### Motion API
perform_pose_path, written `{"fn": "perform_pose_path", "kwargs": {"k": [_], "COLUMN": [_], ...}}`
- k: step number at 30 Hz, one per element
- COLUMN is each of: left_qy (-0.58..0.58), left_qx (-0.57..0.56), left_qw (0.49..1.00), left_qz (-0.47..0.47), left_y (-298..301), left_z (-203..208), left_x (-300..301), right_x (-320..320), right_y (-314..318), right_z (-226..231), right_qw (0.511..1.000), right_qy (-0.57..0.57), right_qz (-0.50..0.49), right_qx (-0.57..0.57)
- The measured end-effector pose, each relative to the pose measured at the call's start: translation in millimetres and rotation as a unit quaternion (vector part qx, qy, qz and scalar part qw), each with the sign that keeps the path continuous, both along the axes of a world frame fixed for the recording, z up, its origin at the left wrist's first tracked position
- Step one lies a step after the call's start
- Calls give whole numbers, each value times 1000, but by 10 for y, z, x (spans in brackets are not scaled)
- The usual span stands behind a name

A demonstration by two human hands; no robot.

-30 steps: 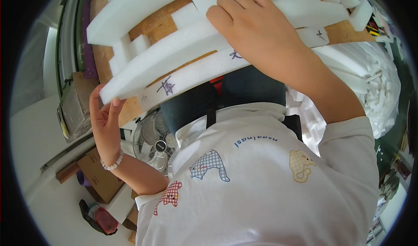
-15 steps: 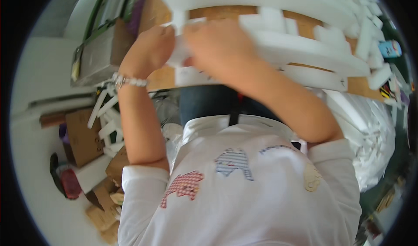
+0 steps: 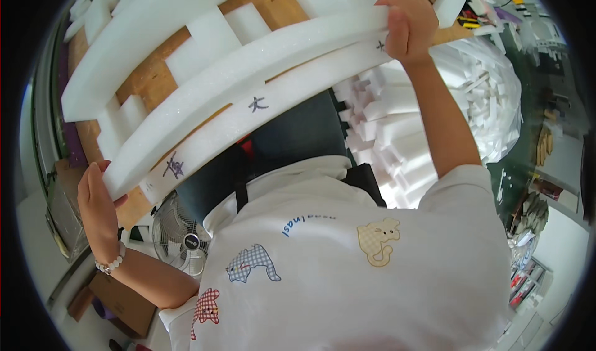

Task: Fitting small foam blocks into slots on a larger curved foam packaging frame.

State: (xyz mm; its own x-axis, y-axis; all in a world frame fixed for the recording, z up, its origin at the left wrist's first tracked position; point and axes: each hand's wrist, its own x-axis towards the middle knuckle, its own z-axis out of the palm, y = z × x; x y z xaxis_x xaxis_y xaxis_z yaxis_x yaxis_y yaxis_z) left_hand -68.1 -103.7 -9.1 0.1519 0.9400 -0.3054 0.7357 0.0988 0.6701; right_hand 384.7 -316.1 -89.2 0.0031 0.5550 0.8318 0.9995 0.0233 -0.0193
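Observation:
My left hand [image 3: 99, 193] has its fingers wrapped round the left end of a long white foam strip [image 3: 248, 64]. At the strip's other end, my right hand [image 3: 411, 28] is closed on it, thumb toward me. Nearer to me, along the table edge, lies a flat white foam strip [image 3: 217, 129] with dark handwritten marks; gaps of brown wood show between the two. Beyond the held strip are several white foam blocks [image 3: 214, 31] and a longer, thicker foam piece [image 3: 149, 31].
The wooden table [image 3: 273, 3] shows between the foam pieces. A clear bag of white foam offcuts [image 3: 484, 103] stands right of me. Below the table's left end are a fan [image 3: 180, 236] and a cardboard box [image 3: 121, 301]. Small tools [image 3: 475, 19] lie at the far right.
My hands were close together at the foam's left part; now they are wide apart, one at each end of the strip. The view has turned, so the table lies slanted.

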Motion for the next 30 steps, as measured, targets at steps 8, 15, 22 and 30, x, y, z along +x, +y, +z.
{"fn": "perform_pose_path", "kwargs": {"k": [8, 15, 22, 30], "left_qy": [111, 163, 127, -10], "left_qx": [131, 417, 466, 365], "left_qw": [975, 848, 830, 908], "left_qz": [-144, -282, -279, -204], "left_y": [-128, -519, -526, -271], "left_z": [2, -67, -71, -250], "left_x": [-9, 805, 628, -28], "right_x": [-371, -2024, -1947, -350], "right_y": [-11, 737, 713, 39], "right_z": [190, 529, 413, 330], "right_qw": [999, 987, 992, 983], "right_qy": [19, -23, 35, 118], "right_qz": [-35, -69, 7, -93], "right_qx": [0, -147, -120, -107]}}
